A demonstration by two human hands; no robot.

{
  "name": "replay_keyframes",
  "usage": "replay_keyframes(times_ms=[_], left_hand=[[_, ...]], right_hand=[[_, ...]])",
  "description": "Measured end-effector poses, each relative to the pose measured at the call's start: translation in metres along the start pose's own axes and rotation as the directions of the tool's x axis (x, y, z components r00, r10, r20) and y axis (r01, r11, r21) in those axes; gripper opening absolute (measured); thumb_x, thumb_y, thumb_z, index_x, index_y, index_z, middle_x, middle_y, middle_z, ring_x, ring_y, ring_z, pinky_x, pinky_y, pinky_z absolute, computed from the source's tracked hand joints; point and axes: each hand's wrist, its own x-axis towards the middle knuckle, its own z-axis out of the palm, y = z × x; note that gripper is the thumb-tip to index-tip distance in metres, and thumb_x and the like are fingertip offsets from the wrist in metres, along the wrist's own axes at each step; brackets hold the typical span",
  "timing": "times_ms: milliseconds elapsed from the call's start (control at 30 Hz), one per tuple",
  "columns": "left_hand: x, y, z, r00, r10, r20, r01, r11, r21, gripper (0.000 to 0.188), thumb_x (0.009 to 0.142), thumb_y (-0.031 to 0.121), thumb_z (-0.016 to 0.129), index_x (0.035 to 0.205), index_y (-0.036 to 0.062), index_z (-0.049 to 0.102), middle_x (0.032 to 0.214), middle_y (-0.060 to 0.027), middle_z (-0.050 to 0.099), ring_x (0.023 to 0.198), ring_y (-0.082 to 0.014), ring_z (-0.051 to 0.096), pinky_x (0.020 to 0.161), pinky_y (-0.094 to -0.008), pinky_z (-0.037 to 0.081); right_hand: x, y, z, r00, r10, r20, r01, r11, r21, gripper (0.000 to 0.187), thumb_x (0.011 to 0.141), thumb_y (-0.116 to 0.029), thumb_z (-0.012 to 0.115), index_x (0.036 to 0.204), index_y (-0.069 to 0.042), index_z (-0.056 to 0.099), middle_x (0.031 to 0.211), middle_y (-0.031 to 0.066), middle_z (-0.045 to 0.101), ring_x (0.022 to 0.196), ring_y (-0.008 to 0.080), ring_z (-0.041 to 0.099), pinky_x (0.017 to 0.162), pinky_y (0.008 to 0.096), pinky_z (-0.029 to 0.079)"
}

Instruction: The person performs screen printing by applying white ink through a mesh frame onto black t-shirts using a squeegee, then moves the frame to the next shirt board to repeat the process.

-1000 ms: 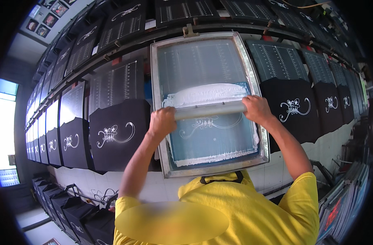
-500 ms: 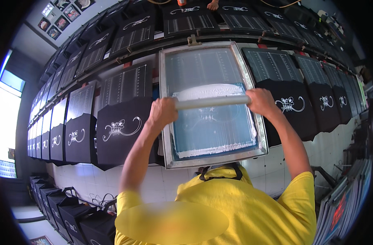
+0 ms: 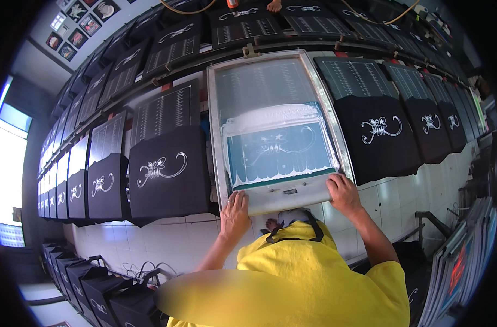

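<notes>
A metal-framed printing screen [image 3: 211,109] lies over a pallet in front of me. White ink [image 3: 270,115] forms a thick band across its mesh, with a thinner ragged edge nearer to me; between them a scroll-and-star design shows on the blue stencil. At the screen's near end a wide pale squeegee [image 3: 270,197] lies tilted across the frame. My left hand [image 3: 236,213] is closed on its left end and my right hand [image 3: 345,194] on its right end, fingers on top. Whatever lies under the screen is mostly hidden.
Black garments [image 3: 164,177] with white prints lie on pallets in rows on both sides and across a rail [image 3: 188,61]. Another person's hand [image 3: 274,6] shows at the far row. Flat screens [image 3: 461,261] stand at lower right; black-covered boards [image 3: 96,286] stand at lower left.
Both hands have drawn the squeegee from mid-screen toward me, to the near end, where it now tilts flatter. The white ink near the front has spread into a scalloped edge.
</notes>
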Motion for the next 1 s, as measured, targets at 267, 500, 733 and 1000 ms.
replay_keyframes(times_ms=[267,500,733,1000], left_hand=[[-0.017,0.015,0.002,0.992,-0.062,0.108,0.066,0.997,-0.03,0.062,0.073,0.0,0.061,0.133,-0.0032,0.047,0.14,-0.0202,0.043,0.137,-0.0382,0.035,0.113,-0.043,0.034],[-0.002,-0.033,-0.003,0.935,-0.315,-0.163,0.27,0.93,-0.25,0.049,0.088,0.016,0.061,0.133,-0.0003,0.047,0.132,-0.0212,0.049,0.126,-0.0396,0.045,0.105,-0.0444,0.038],[0.016,-0.082,0.035,0.738,-0.675,-0.007,0.621,0.683,-0.385,0.032,0.093,0.025,0.058,0.107,-0.003,0.067,0.095,-0.0197,0.066,0.091,-0.0359,0.065,0.083,-0.0405,0.05],[0.019,-0.084,0.041,0.581,-0.813,0.046,0.64,0.421,-0.643,0.037,0.093,0.031,0.059,0.105,-0.0035,0.068,0.1,-0.019,0.067,0.095,-0.0299,0.066,0.085,-0.0356,0.049]], right_hand=[[-0.018,-0.014,-0.01,0.963,0.106,0.246,-0.136,0.985,0.107,0.078,0.067,-0.047,0.081,0.122,0.0,0.053,0.132,0.0153,0.045,0.128,0.0359,0.04,0.107,0.045,0.038],[0.003,0.052,0.018,0.902,0.422,-0.091,-0.392,0.888,0.241,0.043,0.09,-0.019,0.062,0.127,-0.001,0.051,0.125,0.0216,0.057,0.115,0.0395,0.055,0.096,0.045,0.046],[0.015,0.104,0.076,0.615,0.784,0.085,-0.718,0.512,0.471,0.036,0.097,-0.022,0.051,0.116,0.007,0.059,0.106,0.0275,0.066,0.103,0.0429,0.062,0.09,0.0448,0.048],[0.029,0.112,0.071,0.469,0.846,0.253,-0.763,0.244,0.599,0.041,0.095,-0.029,0.054,0.096,0.011,0.065,0.077,0.015,0.064,0.072,0.0231,0.056,0.073,0.0386,0.045]])
